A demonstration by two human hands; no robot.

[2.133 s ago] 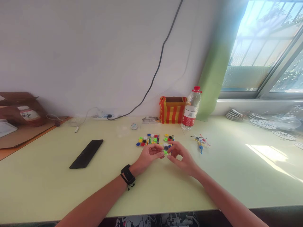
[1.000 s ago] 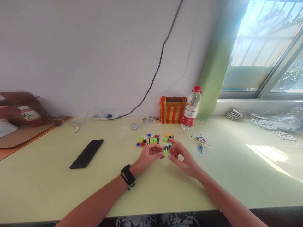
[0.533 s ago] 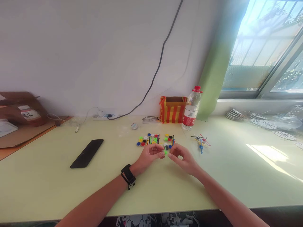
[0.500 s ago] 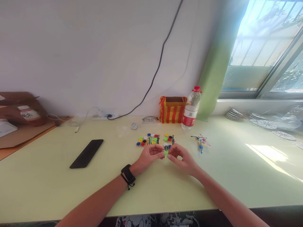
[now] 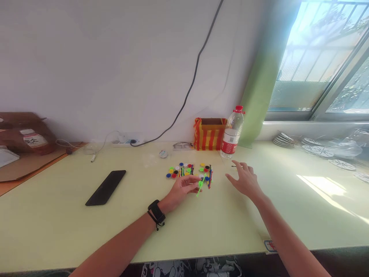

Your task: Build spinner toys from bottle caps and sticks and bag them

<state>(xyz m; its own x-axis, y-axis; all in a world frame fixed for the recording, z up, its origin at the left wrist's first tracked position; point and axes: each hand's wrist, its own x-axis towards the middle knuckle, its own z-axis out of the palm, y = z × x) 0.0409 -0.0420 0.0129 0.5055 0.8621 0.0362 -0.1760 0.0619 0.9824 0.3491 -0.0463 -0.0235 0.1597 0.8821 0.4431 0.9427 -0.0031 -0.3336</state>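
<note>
Between the thumb and fingers of my left hand is a green arrow spinner, its long pointer slanting up to the right. My right hand is apart from it, fingers spread, above the table on the right. It covers most of the coloured arrow spinners there; only the tip of a black arrow shows past the fingers. Just behind my left hand lie small round discs in several colours, with loose arrow pointers among them. More discs and a bundle of pointers lie right of these.
A black phone lies to the left. At the wall stand a striped bag and a clear bottle, with glasses beside them. White patterned discs lie far right. A cardboard box holds a jar at far left.
My right hand has let go of the green spinner and moved right, over the other spinners, its fingers opening. My left hand stays put, and the green pointer shows more fully.
</note>
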